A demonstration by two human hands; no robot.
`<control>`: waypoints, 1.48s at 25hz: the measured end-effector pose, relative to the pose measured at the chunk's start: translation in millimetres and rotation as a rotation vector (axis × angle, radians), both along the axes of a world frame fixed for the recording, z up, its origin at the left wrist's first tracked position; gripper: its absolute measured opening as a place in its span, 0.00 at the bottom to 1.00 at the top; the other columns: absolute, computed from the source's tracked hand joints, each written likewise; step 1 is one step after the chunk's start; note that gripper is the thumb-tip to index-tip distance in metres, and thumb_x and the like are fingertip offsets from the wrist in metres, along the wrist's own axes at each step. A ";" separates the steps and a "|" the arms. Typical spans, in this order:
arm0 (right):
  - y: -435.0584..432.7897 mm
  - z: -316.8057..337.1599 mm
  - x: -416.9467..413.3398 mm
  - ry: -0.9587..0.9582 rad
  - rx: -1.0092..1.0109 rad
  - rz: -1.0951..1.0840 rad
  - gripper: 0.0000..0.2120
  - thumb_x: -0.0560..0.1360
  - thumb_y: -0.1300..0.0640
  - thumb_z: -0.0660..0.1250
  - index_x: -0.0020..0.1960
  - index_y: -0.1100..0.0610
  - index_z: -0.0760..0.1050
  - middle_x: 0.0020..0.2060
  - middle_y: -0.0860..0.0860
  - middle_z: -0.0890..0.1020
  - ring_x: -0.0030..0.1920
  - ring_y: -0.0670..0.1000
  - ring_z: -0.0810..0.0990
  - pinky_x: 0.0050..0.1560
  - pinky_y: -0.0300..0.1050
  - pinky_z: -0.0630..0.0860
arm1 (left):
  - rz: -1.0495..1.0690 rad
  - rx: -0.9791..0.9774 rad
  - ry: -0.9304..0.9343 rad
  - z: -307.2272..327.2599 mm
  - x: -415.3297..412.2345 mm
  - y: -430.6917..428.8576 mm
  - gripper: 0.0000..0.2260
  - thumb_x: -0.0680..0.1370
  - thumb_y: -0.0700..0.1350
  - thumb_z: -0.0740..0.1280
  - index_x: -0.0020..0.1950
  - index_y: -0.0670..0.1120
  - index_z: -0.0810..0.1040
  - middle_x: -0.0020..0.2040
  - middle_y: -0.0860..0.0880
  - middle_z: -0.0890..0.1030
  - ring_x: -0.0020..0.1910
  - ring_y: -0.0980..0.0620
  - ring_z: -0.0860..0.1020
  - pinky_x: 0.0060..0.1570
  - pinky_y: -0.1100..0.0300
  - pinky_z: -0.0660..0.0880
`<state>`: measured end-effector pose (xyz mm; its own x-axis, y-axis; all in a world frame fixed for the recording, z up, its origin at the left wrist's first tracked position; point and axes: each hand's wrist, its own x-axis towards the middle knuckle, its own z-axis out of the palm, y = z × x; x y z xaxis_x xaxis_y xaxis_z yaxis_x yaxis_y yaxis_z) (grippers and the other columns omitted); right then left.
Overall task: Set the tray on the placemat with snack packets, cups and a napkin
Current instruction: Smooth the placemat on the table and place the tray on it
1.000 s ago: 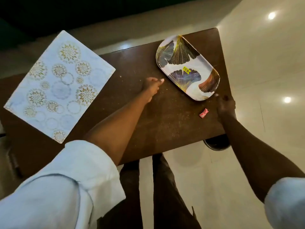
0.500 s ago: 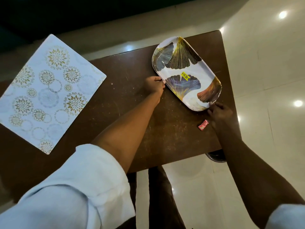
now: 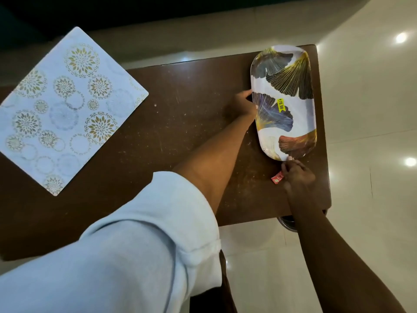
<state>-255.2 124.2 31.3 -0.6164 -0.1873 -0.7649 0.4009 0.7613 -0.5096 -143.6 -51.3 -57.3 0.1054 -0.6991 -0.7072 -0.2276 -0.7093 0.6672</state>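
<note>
An oblong white tray (image 3: 300, 109) with gold, blue and brown fan-leaf prints and a yellow price sticker lies at the right end of the brown table (image 3: 176, 123). My left hand (image 3: 242, 105) grips the tray's left long rim. My right hand (image 3: 296, 175) pinches the tray's near end with its fingertips. A pale blue placemat (image 3: 61, 109) with gold flower circles lies at the table's left end, its far corner overhanging. No cups, napkin or snack packets show, apart from a small red packet (image 3: 277, 177) beside my right hand.
The table's right edge runs close past the tray, with glossy pale floor tiles (image 3: 365, 132) beyond. A dark round metal object (image 3: 287, 222) shows under the table's near right corner. My legs stand below the near edge.
Both hands have closed onto the tray's rim: the left on its long side, the right on its near end. The tray has turned from slanted to nearly lengthwise along the table's right edge.
</note>
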 end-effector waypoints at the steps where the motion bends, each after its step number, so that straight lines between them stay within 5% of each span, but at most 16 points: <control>1: 1.4 -1.3 -0.2 -0.024 -0.007 0.059 0.19 0.84 0.63 0.65 0.73 0.68 0.73 0.58 0.59 0.80 0.50 0.51 0.83 0.49 0.41 0.79 | -0.012 -0.003 0.016 -0.8 1.7 0.2 0.26 0.75 0.30 0.73 0.72 0.44 0.78 0.61 0.39 0.85 0.59 0.38 0.84 0.57 0.43 0.83; 4: 5.5 -9.7 -9.3 -0.053 -0.021 0.124 0.20 0.84 0.62 0.63 0.74 0.67 0.72 0.55 0.54 0.77 0.51 0.50 0.79 0.60 0.45 0.78 | -0.034 -0.002 0.070 1.1 17.1 5.6 0.25 0.75 0.32 0.73 0.72 0.43 0.77 0.57 0.39 0.86 0.55 0.41 0.85 0.55 0.46 0.84; 6: 7.9 -5.5 -5.4 -0.002 -0.011 0.135 0.20 0.84 0.60 0.63 0.73 0.67 0.73 0.55 0.56 0.79 0.55 0.57 0.80 0.66 0.52 0.77 | 0.039 0.044 0.146 4.2 45.5 18.2 0.22 0.77 0.35 0.73 0.71 0.42 0.77 0.52 0.41 0.86 0.45 0.47 0.85 0.45 0.52 0.85; 8: 13.5 1.7 7.5 0.108 -0.006 0.201 0.20 0.82 0.58 0.63 0.69 0.69 0.74 0.54 0.64 0.81 0.55 0.67 0.83 0.59 0.57 0.79 | 0.189 0.088 0.234 8.1 96.7 33.3 0.17 0.79 0.39 0.72 0.68 0.42 0.79 0.52 0.41 0.85 0.40 0.50 0.83 0.39 0.56 0.83; 10: 15.6 5.4 30.3 0.245 -0.008 0.339 0.19 0.82 0.57 0.64 0.66 0.71 0.74 0.57 0.71 0.81 0.53 0.68 0.83 0.54 0.55 0.77 | 0.324 0.098 0.215 10.1 163.1 48.8 0.14 0.79 0.40 0.72 0.64 0.42 0.80 0.51 0.42 0.85 0.40 0.50 0.83 0.40 0.56 0.83; 14: -17.0 -10.0 108.3 0.422 -0.082 0.487 0.14 0.82 0.59 0.66 0.62 0.68 0.78 0.59 0.65 0.83 0.62 0.63 0.80 0.64 0.47 0.74 | 0.463 0.015 -0.160 20.8 310.5 79.2 0.10 0.79 0.43 0.72 0.60 0.44 0.83 0.53 0.42 0.86 0.42 0.48 0.84 0.43 0.54 0.84; 18: -58.6 -33.4 207.1 0.348 -0.166 0.830 0.14 0.82 0.50 0.68 0.60 0.60 0.80 0.54 0.57 0.85 0.55 0.56 0.83 0.55 0.42 0.74 | 0.303 0.001 -0.727 26.3 424.7 105.8 0.12 0.79 0.50 0.70 0.62 0.49 0.80 0.61 0.45 0.81 0.61 0.44 0.80 0.63 0.47 0.76; 21: -91.3 -43.0 278.3 0.338 -0.300 1.177 0.16 0.82 0.47 0.68 0.63 0.57 0.79 0.57 0.55 0.83 0.57 0.55 0.82 0.54 0.44 0.75 | 0.215 0.130 -0.922 18.7 476.9 119.0 0.24 0.79 0.57 0.67 0.71 0.46 0.73 0.70 0.42 0.73 0.71 0.40 0.71 0.69 0.43 0.66; 24: -123.9 -59.0 343.6 0.423 -0.291 1.559 0.24 0.81 0.42 0.67 0.70 0.55 0.74 0.67 0.55 0.77 0.68 0.59 0.76 0.62 0.54 0.76 | 0.162 0.282 -0.879 2.8 516.0 129.3 0.39 0.80 0.63 0.63 0.82 0.42 0.56 0.83 0.40 0.55 0.82 0.38 0.56 0.77 0.37 0.56; 27: -158.0 -75.7 384.1 0.564 -0.260 1.795 0.38 0.79 0.37 0.66 0.83 0.53 0.59 0.83 0.54 0.59 0.82 0.61 0.60 0.77 0.63 0.65 | 0.185 0.312 -0.775 -9.2 527.3 126.1 0.49 0.77 0.69 0.62 0.84 0.43 0.43 0.85 0.44 0.40 0.84 0.40 0.43 0.77 0.30 0.46; 32: -193.7 -90.2 417.3 0.673 -0.175 2.000 0.51 0.76 0.30 0.66 0.86 0.53 0.44 0.85 0.56 0.44 0.85 0.62 0.46 0.83 0.65 0.52 | 0.224 0.332 -0.686 -12.9 526.8 116.0 0.58 0.71 0.77 0.62 0.83 0.45 0.36 0.84 0.46 0.34 0.83 0.38 0.36 0.71 0.23 0.44; 37: -192.9 -94.5 417.9 0.643 -0.130 2.046 0.54 0.75 0.27 0.63 0.86 0.53 0.40 0.85 0.56 0.40 0.85 0.62 0.42 0.84 0.65 0.50 | 0.224 0.301 -0.684 -13.0 525.9 120.8 0.57 0.71 0.76 0.62 0.84 0.46 0.36 0.84 0.47 0.34 0.83 0.38 0.35 0.72 0.22 0.44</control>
